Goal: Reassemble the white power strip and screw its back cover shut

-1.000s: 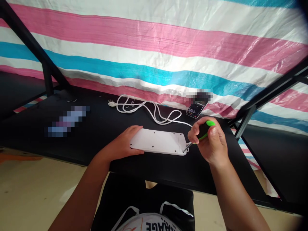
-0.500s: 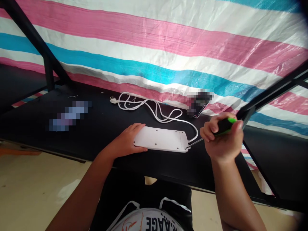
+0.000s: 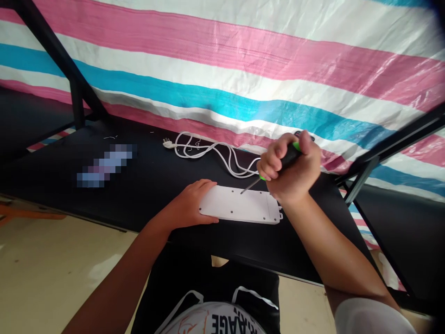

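A white power strip (image 3: pixel 248 206) lies on the black tabletop, its screw-dotted back facing up. My left hand (image 3: pixel 191 204) grips its left end, thumb along the near edge and fingers over the far edge. In my right hand (image 3: pixel 292 169) is a screwdriver (image 3: pixel 252 185) with a black and green handle, the fist closed round it. Its tip points down and left, over the strip's upper middle near a screw hole; I cannot tell whether it touches. The white cord (image 3: pixel 222 155) lies loosely looped behind, partly hidden by my right hand, ending in a plug (image 3: pixel 169 144).
A pixelated, blurred patch (image 3: pixel 106 165) covers something on the left of the black table (image 3: pixel 146 167). A dark object behind my right hand is mostly hidden. Striped plastic sheeting (image 3: pixel 222 60) hangs at the back, with black metal frame bars (image 3: pixel 52 55) at both sides.
My right hand has moved left and up with the screwdriver, its tip going from the strip's right end to its upper middle. My left hand still holds the strip.
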A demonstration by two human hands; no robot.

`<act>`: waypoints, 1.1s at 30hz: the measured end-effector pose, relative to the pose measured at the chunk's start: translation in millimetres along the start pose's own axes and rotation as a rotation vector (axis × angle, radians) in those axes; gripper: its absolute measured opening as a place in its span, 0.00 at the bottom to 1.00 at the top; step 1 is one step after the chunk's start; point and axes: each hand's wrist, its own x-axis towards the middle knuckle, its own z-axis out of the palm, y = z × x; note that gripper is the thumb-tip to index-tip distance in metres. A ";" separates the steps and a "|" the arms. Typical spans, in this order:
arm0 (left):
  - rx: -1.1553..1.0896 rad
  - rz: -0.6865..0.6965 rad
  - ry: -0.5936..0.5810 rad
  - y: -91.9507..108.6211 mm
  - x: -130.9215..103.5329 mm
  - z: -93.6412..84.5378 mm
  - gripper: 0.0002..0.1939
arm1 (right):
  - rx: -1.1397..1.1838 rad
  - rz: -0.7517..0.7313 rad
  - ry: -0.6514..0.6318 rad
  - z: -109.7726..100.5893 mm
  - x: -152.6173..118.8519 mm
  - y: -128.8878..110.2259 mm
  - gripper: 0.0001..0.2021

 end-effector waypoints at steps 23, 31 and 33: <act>0.001 0.005 0.007 1.9 1.0 -0.9 0.52 | -0.009 0.083 0.039 6.6 21.3 50.7 0.31; 0.019 -0.028 -0.023 -0.2 -0.4 -0.9 0.52 | -0.133 -0.045 -0.082 17.9 16.4 50.3 0.24; 0.022 -0.035 -0.029 -0.5 -0.5 -1.1 0.52 | -0.106 -0.056 -0.049 17.7 15.6 50.1 0.25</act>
